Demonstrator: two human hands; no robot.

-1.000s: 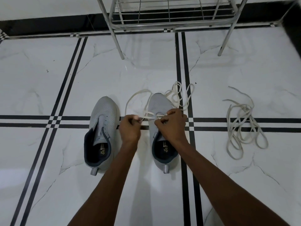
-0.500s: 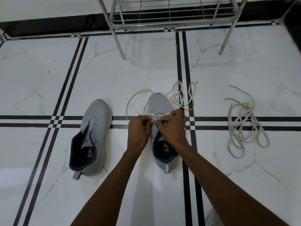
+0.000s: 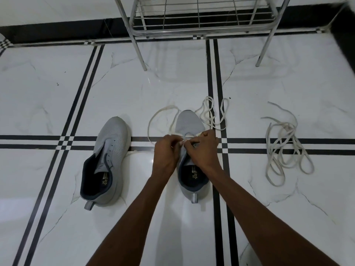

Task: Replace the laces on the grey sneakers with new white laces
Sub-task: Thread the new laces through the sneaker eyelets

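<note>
Both hands meet over the right sneaker's (image 3: 189,124) lace area. Left hand (image 3: 166,153) has fingers curled, thumb and forefinger pinching the white lace (image 3: 153,120) at the eyelets. Right hand (image 3: 203,148) is curled likewise, pinching the same lace just beside the left hand's fingertips. Exact eyelet cannot be told; the knuckles cover it.

Largest to smallest:

Floor (image 3: 48,93): glossy white marble-look tile, crossed by paired black stripes, with a black skirting band along the far edge.

Metal rack (image 3: 199,25): chrome wire shelf at the top of view, 2 legs standing on the floor, well apart from the shoes.

Left sneaker (image 3: 107,160): grey mesh, dark collar and lining, toe pointing away, angled slightly to the right. No lace in it; bare eyelets show. Heel tab nearest the camera. It sits beside the right sneaker, not touching.

Right sneaker: same make, toe pointing away, straddling the horizontal stripes. One lace bar crosses just behind the toe. Heel opening visible below the wrists.

Loose pile of laces (image 3: 284,146): off-white, tangled in loops on the floor to the right, well apart from both shoes.

White lace: one end loops out to the left of the toe, the other lies in curls (image 3: 211,112) to the right of the toe on the vertical stripes.
</note>
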